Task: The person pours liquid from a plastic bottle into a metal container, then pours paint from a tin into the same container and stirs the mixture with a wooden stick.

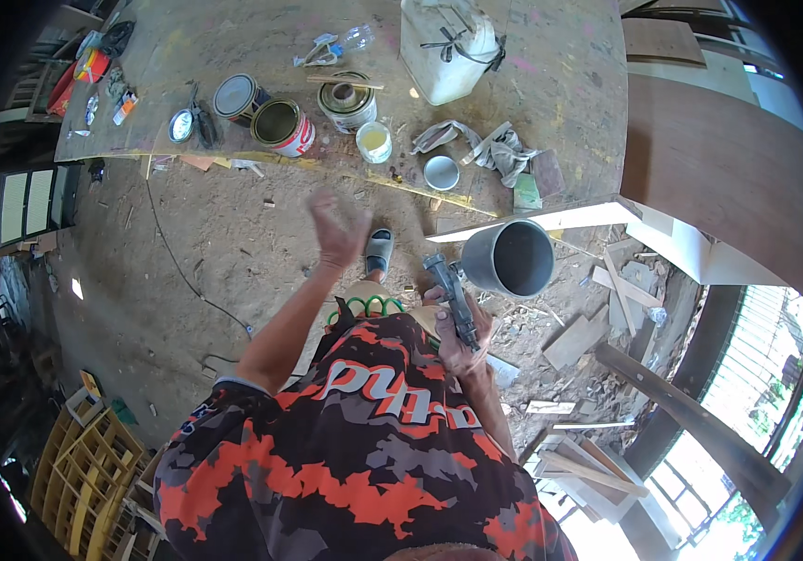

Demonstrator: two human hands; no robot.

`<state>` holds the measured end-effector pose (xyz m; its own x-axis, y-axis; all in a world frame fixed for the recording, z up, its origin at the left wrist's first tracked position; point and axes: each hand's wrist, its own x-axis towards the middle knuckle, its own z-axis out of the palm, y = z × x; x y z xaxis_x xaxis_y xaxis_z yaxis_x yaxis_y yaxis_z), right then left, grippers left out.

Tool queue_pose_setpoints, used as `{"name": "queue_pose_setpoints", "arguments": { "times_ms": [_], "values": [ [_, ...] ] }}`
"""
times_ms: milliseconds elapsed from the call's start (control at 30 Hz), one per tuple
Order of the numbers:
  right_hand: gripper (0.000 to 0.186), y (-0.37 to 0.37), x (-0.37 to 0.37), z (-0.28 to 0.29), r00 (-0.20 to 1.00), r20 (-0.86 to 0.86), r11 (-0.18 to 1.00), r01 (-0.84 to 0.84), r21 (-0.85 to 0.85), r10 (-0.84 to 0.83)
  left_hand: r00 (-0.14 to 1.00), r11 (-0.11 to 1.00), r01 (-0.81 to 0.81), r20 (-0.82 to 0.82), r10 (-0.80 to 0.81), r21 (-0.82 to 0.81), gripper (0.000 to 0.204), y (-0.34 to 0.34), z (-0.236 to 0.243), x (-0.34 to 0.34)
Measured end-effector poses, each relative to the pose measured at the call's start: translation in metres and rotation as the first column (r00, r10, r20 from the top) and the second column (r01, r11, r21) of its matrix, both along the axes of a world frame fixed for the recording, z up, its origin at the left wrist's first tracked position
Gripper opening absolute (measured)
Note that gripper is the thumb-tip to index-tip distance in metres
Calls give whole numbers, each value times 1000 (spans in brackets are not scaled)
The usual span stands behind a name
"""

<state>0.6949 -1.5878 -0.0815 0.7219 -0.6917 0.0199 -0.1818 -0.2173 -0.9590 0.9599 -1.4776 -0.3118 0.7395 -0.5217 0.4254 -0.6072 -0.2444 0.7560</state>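
Note:
My right hand (462, 344) is wrapped round the grip of a spray gun (455, 297) in front of my right hip. The gun's large grey cup (481, 257) stands out to the right, its dark inside facing up. My left hand (336, 229) is lifted over the floor, short of the table's near edge. It is slightly blurred, with the thumb apart from the fingers and nothing visible in it. A coiled green hose (373, 305) shows at my waist; whether it joins the gun is hidden.
On the stained worktable (551, 93) stand several paint cans (303, 140), a tub of pale yellow liquid (373, 142), a small cup (441, 173), a crumpled rag (504, 154) and a white jerrycan (444, 65). A white-edged panel (560, 220) juts out beside the cup. Scrap boards (577, 338) litter the right floor; a cable (172, 252) lies left.

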Motion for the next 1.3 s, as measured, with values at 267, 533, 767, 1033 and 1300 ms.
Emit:
{"name": "queue_pose_setpoints", "arguments": {
  "times_ms": [267,533,767,1033,1300],
  "values": [
    [21,-6,-21,6,974,-218,994,79,76,-60,581,904,268,-693,-427,-332,84,-66,101,-73],
    [39,-18,-6,-31,990,-106,994,99,47,-93,361,813,561,-839,-407,-153,130,-39,257,-132],
    [72,-15,30,-32,956,-73,958,-280,64,284,610,944,327,-772,-176,43,80,-38,260,-137],
    [89,-4,67,-6,737,-195,577,-640,-507,647,672,993,68,-740,26,98,44,2,251,-126],
    [81,-80,105,57,326,-621,524,-836,163,713,576,990,-115,-805,137,86,46,57,248,-110]
  ]
}}
